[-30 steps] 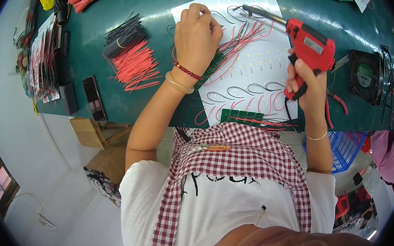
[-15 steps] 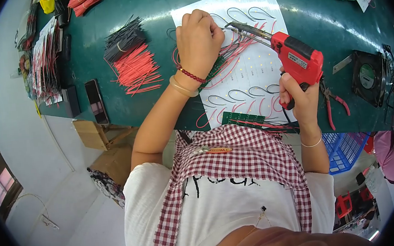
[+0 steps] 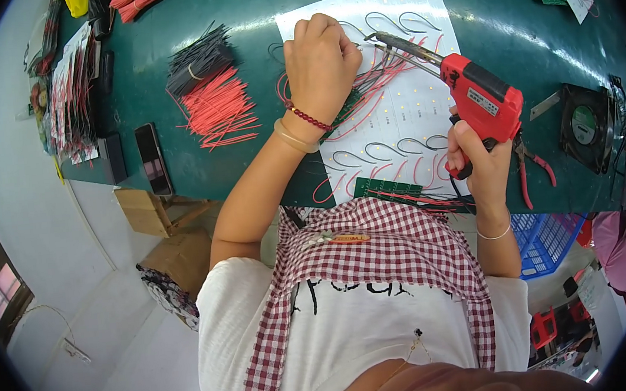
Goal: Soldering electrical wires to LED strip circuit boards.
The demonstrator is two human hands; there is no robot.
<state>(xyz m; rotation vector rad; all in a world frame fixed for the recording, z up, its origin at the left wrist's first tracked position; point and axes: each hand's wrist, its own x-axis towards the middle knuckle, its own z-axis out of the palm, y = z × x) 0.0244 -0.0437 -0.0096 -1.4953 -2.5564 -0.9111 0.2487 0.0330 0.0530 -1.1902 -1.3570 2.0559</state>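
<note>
My right hand (image 3: 483,169) is wrapped round the handle of a red and black soldering gun (image 3: 485,98). The gun's tip points left, close to the fingers of my left hand (image 3: 323,68). Those fingers are pinched together over the upper part of a white LED board sheet (image 3: 429,120); what they hold is hidden. Black wire loops run along the sheet's upper part and again lower down. Red and black wires (image 3: 384,77) fan out between the hands, from a green circuit board (image 3: 351,107) partly covered by my left wrist.
Bundles of black wires (image 3: 201,60) and red wires (image 3: 220,108) lie to the left, beside a phone (image 3: 152,159). Wired green boards (image 3: 387,187) rest at the near edge. Red-handled pliers (image 3: 525,169) and a black fan (image 3: 586,125) are on the right, above a blue basket (image 3: 548,242).
The soldering gun and my right hand have moved slightly right, the tip drawing a little away from my left fingers. My left hand keeps its pinch over the sheet.
</note>
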